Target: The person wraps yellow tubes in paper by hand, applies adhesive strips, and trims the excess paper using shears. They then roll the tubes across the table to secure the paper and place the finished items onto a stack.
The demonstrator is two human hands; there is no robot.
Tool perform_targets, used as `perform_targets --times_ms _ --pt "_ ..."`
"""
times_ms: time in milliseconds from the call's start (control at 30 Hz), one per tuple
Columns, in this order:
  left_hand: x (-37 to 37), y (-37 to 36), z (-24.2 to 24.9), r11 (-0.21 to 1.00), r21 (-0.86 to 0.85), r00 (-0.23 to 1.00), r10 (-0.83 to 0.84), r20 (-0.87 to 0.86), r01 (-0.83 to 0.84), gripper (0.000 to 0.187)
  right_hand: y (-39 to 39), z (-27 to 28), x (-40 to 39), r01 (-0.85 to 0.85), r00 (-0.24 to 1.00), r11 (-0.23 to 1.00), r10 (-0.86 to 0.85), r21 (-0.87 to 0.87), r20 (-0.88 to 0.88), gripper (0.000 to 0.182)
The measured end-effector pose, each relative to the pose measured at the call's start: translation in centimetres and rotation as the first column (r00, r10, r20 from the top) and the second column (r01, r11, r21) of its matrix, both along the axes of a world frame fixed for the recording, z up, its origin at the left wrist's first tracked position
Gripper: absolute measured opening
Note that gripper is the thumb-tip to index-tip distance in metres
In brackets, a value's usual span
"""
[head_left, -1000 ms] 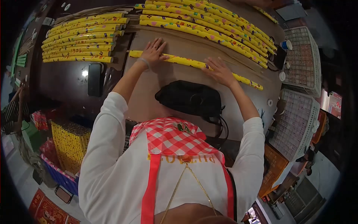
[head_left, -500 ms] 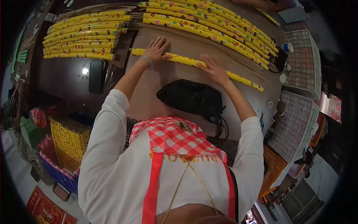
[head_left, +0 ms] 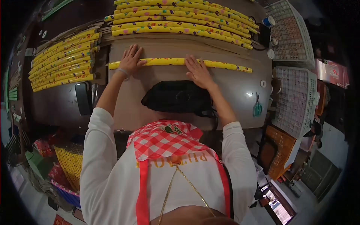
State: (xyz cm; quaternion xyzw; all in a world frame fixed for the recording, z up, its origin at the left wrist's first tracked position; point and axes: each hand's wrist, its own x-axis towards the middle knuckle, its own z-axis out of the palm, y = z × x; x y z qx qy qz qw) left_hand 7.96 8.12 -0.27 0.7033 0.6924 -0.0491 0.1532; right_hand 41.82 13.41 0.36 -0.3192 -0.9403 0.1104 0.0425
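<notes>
A long yellow patterned roll (head_left: 165,61) lies crosswise on the brown table (head_left: 131,101). My left hand (head_left: 130,62) rests flat on its left part, fingers spread. On the roll right of its middle lies my right hand (head_left: 199,72), palm down with the fingers stretched out. Below the roll, between my forearms, is a black bag (head_left: 178,96). Several yellow rolls (head_left: 180,30) lie side by side above my hands, and another group of rolls (head_left: 62,77) is at the left.
A black phone (head_left: 83,98) lies at the left. Teal scissors (head_left: 257,108) and a white tape ring (head_left: 263,83) are at the right. White plastic crates (head_left: 294,97) stand beyond the right edge, near a blue and white cup (head_left: 268,21).
The camera view has turned and shifted, bringing the scissors into clearer view. Both hands remain on the roll, which now appears more level.
</notes>
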Motion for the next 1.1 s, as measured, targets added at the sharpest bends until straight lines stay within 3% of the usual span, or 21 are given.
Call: perform_targets --times_ms 67,133,167,200,233,267,333,400,500,533,600,667,733,833,867,900,1000,1100 --pt "0.1 0.1 0.3 1.000 -0.006 1.000 -0.010 0.002 0.010 0.067 0.9 -0.2 4.5 -0.007 1.000 1.000 0.008 -0.029 0.022 0.056" --pt "0.0 0.1 0.1 1.000 -0.006 1.000 -0.003 0.011 0.003 0.066 1.4 -0.6 9.0 0.139 0.983 0.990 -0.138 -0.005 0.119 0.055" --pt "-0.1 0.1 0.0 1.000 -0.004 1.000 -0.008 0.009 0.008 0.066 1.5 -1.2 11.3 0.186 0.971 0.978 -0.198 0.098 0.137 0.055" --pt "-0.1 0.2 -0.1 1.000 0.003 1.000 -0.013 0.003 0.013 0.066 1.7 -1.7 13.5 0.227 0.954 0.953 -0.259 0.202 0.148 0.055" --pt "-0.2 0.1 -0.2 1.000 0.009 1.000 -0.017 -0.003 0.017 0.066 1.8 -1.7 15.8 0.368 0.918 0.913 -0.387 0.178 0.085 0.055" --pt "-0.3 0.0 -0.4 1.000 0.010 1.000 -0.021 -0.004 0.021 0.066 1.7 -1.7 18.3 0.500 0.861 0.854 -0.508 0.143 0.028 0.055" --pt "-0.5 0.2 -0.7 0.999 0.027 0.999 -0.022 0.029 0.022 0.066 2.1 -2.9 23.4 0.783 0.519 0.577 -0.812 0.230 0.268 0.057" --pt "-0.2 0.0 -0.5 0.999 0.028 0.999 -0.019 0.030 0.018 0.066 1.2 -3.5 25.8 0.901 0.374 0.365 -0.927 0.235 0.005 0.060" --pt "-0.2 0.2 -0.5 0.999 0.044 0.999 -0.024 0.025 0.023 0.064 1.5 -2.6 24.1 0.954 0.287 0.301 -0.912 -0.002 -0.294 0.078" --pt "-0.2 0.2 -0.4 0.999 0.036 1.000 -0.022 0.020 0.021 0.064 1.7 -2.3 21.9 0.953 0.183 0.253 -0.918 -0.165 -0.352 0.093" --pt "-0.2 0.2 -0.3 0.999 0.021 0.999 -0.030 0.012 0.030 0.063 1.9 -0.9 15.7 0.935 0.149 0.256 -0.912 -0.246 -0.383 0.105" --pt "-0.3 0.2 -0.3 0.999 0.033 0.999 -0.018 0.038 0.017 0.063 2.2 -0.2 10.2 0.875 0.277 0.406 -0.867 -0.264 -0.414 0.113" --pt "-0.3 0.3 -0.3 0.999 0.039 0.999 -0.022 0.043 0.020 0.063 2.2 -0.1 5.8 0.836 0.506 0.549 -0.779 -0.016 -0.370 0.116" --pt "-0.5 0.2 -0.2 0.999 0.038 0.999 -0.025 0.044 0.023 0.063 2.8 -0.3 4.6 0.802 0.560 0.597 -0.762 -0.017 -0.325 0.117" --pt "-0.5 0.2 -0.2 0.999 0.030 0.999 -0.028 0.046 0.027 0.063 3.1 -0.8 5.5 0.776 0.524 0.606 -0.775 -0.177 -0.354 0.117" --pt "-0.5 0.2 -0.2 0.999 0.026 0.999 -0.024 0.046 0.023 0.063 3.3 -0.7 6.5 0.773 0.527 0.608 -0.774 -0.180 -0.351 0.117" --pt "-0.3 0.1 -0.1 1.000 0.016 0.999 -0.014 0.045 0.013 0.063 3.7 0.2 9.3 0.749 0.656 0.662 -0.736 0.024 -0.170 0.114" --pt "-0.4 0.3 -0.3 1.000 0.019 1.000 -0.008 0.025 0.008 0.064 4.1 0.6 11.4 0.735 0.660 0.678 -0.726 -0.034 -0.193 0.112"
